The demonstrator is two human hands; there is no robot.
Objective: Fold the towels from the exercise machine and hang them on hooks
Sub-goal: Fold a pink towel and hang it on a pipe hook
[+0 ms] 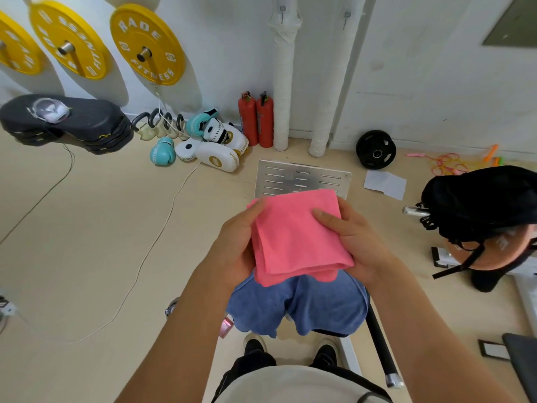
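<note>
A pink towel (296,237), folded into a small thick square, is held in front of me at waist height. My left hand (236,242) grips its left edge with the fingers curled under it. My right hand (351,237) grips its right side, thumb lying on top. A blue towel (302,303) hangs draped just below, over a dark bar (380,344) of the exercise machine. Two metal hooks (282,13) (346,18) stick out of the white wall high up ahead, both bare.
A slotted metal plate (302,177) lies on the floor ahead. Two red fire extinguishers (255,120), boxing gloves and pads (215,144) line the wall. A black bag (482,205) sits on equipment to my right. Yellow weight plates (146,45) hang on the left wall.
</note>
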